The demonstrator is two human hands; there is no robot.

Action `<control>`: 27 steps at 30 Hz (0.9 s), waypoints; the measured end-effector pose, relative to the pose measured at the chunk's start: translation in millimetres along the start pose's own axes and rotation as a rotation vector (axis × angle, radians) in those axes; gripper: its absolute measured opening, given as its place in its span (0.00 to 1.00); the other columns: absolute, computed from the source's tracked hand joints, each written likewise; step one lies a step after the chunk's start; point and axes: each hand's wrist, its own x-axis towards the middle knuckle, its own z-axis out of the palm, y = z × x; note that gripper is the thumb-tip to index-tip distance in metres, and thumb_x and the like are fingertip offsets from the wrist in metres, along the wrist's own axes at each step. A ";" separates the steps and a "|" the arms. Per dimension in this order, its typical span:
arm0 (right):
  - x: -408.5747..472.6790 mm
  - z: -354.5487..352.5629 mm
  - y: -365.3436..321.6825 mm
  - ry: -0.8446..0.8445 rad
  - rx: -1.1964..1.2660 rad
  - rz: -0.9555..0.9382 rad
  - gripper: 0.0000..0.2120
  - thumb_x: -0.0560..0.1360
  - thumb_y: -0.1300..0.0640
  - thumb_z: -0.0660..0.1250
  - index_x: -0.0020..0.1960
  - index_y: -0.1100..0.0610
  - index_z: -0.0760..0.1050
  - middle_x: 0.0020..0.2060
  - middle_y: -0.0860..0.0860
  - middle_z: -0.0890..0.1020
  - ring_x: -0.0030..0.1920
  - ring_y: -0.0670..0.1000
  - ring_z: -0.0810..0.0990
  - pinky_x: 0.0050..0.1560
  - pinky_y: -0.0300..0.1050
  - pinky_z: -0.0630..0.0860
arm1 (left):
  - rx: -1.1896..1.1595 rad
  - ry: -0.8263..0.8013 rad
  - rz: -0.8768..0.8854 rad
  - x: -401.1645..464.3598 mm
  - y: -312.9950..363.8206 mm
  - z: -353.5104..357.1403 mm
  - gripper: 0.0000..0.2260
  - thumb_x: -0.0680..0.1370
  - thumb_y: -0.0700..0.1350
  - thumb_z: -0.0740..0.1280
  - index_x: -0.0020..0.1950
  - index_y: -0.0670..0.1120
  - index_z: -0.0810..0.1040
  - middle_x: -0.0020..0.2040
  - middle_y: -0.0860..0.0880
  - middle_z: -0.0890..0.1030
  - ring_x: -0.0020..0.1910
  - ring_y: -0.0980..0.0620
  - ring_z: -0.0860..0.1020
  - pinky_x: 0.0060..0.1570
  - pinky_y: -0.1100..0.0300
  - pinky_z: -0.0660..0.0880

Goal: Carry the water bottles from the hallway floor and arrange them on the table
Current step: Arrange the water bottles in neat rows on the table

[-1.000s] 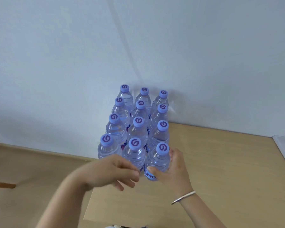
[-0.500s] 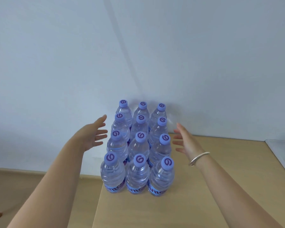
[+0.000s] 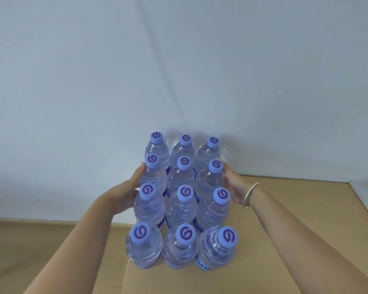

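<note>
The water bottles (image 3: 180,206) are clear, glossy ribbed plastic with matt caps (image 3: 185,193). The surface (image 3: 285,240) looks like smooth, pale wood.

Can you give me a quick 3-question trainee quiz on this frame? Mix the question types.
1. Count: how many water bottles stand in the block on the table?
2. True or false: the right hand presses the right side of the block while the left hand presses the left side.
3. Multiple choice: the bracelet sits on
A. the left wrist
B. the right wrist
C. the table

Key
1. Twelve, in four rows of three, all upright with caps on.
2. True; both palms lie flat against the outer bottles of the middle rows.
3. B
</note>
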 end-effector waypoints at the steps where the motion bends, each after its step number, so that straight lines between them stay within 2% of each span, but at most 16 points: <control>1: 3.8 0.3 -1.0 0.002 0.019 -0.009 0.41 0.67 0.25 0.56 0.67 0.54 0.71 0.66 0.60 0.72 0.68 0.59 0.70 0.71 0.65 0.56 | 0.018 -0.011 0.004 0.3 -0.3 -0.5 0.32 0.60 0.78 0.60 0.57 0.65 0.78 0.59 0.50 0.81 0.58 0.48 0.80 0.59 0.49 0.73; 4: 13.8 0.6 -2.3 0.046 0.046 -0.049 0.32 0.71 0.32 0.59 0.62 0.56 0.75 0.61 0.60 0.78 0.61 0.60 0.76 0.68 0.62 0.66 | 0.049 -0.019 0.009 3.0 -1.0 -0.8 0.32 0.59 0.79 0.58 0.56 0.66 0.78 0.59 0.51 0.81 0.58 0.48 0.79 0.62 0.49 0.72; 7: 20.3 -2.1 -0.5 0.068 0.016 -0.064 0.29 0.72 0.35 0.60 0.61 0.55 0.76 0.58 0.59 0.80 0.59 0.62 0.78 0.64 0.62 0.71 | 0.057 -0.014 0.021 5.0 -1.3 -1.4 0.30 0.60 0.78 0.57 0.54 0.66 0.79 0.59 0.52 0.81 0.60 0.48 0.78 0.66 0.47 0.69; 14: 23.5 -3.4 1.8 0.098 -0.039 -0.100 0.25 0.73 0.36 0.58 0.59 0.52 0.76 0.56 0.58 0.81 0.53 0.59 0.81 0.63 0.59 0.73 | 0.064 -0.019 0.002 4.9 -0.6 -1.2 0.32 0.59 0.79 0.57 0.55 0.64 0.79 0.60 0.51 0.80 0.62 0.48 0.77 0.68 0.46 0.67; 19: 23.0 -1.9 0.6 0.097 -0.036 -0.072 0.27 0.74 0.37 0.57 0.63 0.54 0.73 0.60 0.60 0.79 0.62 0.64 0.75 0.64 0.63 0.71 | 0.069 -0.013 0.015 2.7 0.6 1.2 0.31 0.60 0.79 0.57 0.53 0.65 0.80 0.60 0.51 0.80 0.62 0.48 0.76 0.68 0.45 0.66; 24: 23.1 -0.7 0.3 0.118 -0.043 -0.096 0.27 0.75 0.37 0.56 0.64 0.55 0.72 0.60 0.61 0.78 0.54 0.58 0.79 0.64 0.60 0.71 | 0.070 0.008 0.001 3.7 0.9 2.1 0.37 0.59 0.79 0.57 0.59 0.60 0.77 0.61 0.49 0.80 0.62 0.47 0.76 0.69 0.45 0.66; 26: 23.7 -0.5 0.8 0.121 -0.040 -0.102 0.27 0.76 0.38 0.55 0.64 0.56 0.72 0.59 0.62 0.78 0.53 0.60 0.78 0.63 0.56 0.72 | 0.077 0.004 0.003 3.2 2.1 2.7 0.37 0.59 0.80 0.57 0.59 0.60 0.77 0.61 0.50 0.80 0.62 0.48 0.76 0.68 0.46 0.67; 27: 24.0 -0.5 1.0 0.123 -0.046 -0.104 0.26 0.76 0.38 0.55 0.64 0.56 0.72 0.58 0.62 0.79 0.55 0.63 0.79 0.63 0.58 0.73 | 0.077 0.005 0.007 2.6 2.4 3.0 0.37 0.58 0.80 0.57 0.58 0.60 0.77 0.61 0.50 0.80 0.62 0.48 0.76 0.67 0.47 0.67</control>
